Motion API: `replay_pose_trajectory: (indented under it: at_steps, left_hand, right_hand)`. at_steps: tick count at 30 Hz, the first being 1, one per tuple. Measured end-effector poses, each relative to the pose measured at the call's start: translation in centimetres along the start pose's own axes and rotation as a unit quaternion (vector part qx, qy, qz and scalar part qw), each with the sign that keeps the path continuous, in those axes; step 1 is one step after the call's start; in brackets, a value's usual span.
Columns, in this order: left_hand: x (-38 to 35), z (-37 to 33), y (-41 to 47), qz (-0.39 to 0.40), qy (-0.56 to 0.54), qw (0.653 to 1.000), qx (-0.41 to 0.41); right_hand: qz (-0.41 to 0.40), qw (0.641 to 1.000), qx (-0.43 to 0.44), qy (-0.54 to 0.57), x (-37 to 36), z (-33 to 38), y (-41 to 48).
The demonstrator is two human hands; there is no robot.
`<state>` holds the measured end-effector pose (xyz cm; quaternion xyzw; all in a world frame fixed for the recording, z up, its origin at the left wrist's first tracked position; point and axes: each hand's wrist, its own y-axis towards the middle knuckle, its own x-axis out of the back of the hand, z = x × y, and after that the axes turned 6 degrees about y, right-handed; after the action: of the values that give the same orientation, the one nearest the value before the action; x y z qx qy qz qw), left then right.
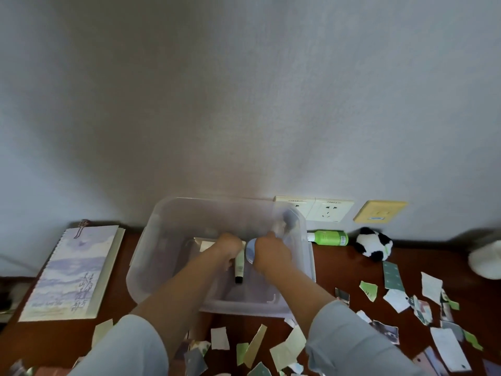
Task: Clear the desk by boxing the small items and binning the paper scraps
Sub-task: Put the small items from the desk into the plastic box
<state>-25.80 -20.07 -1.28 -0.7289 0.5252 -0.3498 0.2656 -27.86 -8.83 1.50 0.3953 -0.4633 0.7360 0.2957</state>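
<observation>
Presently, inside the box (pixel 151 256), the left hand (pixel 229 248) grips a tube (pixel 239 265) beside the right hand (pixel 271 255), curled round a bluish item (pixel 250 253); released too high, either could bounce out among the scraps (pixel 288 346).

Box (pixel 162 267) mid-desk, notebook (pixel 70 270) left, bottle (pixel 329 238), plush (pixel 374 244), scraps (pixel 393 299) right.
</observation>
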Motion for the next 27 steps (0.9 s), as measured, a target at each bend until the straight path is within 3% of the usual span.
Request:
replay_pose_trajectory:
  at_steps: [4,9,14,21,27]
  left_hand:
    - [1.1,-0.6,-5.3,-0.028,0.009,0.998,-0.050]
    - [1.5,-0.4,-12.0,-0.025,-0.064,0.992,-0.102]
    - [-0.3,0.3,-19.3,-0.019,-0.123,0.976,-0.179]
    - [-6.2,2.1,-23.2,0.020,-0.095,0.969,-0.228]
    - [-11.9,2.3,-24.7,0.063,-0.075,0.970,-0.224]
  right_hand:
    - [-0.042,0.998,0.042,0.037,1.9,0.3,-3.8]
    - [-0.120,0.968,0.094,0.197,3.9,-0.1,-10.8]
    - [-0.208,0.924,0.071,0.312,3.7,-2.4,-17.4]
    - [-0.260,0.901,0.003,0.347,2.5,-8.3,-23.4]
    - [-0.272,0.891,-0.033,0.361,2.3,-13.8,-25.6]
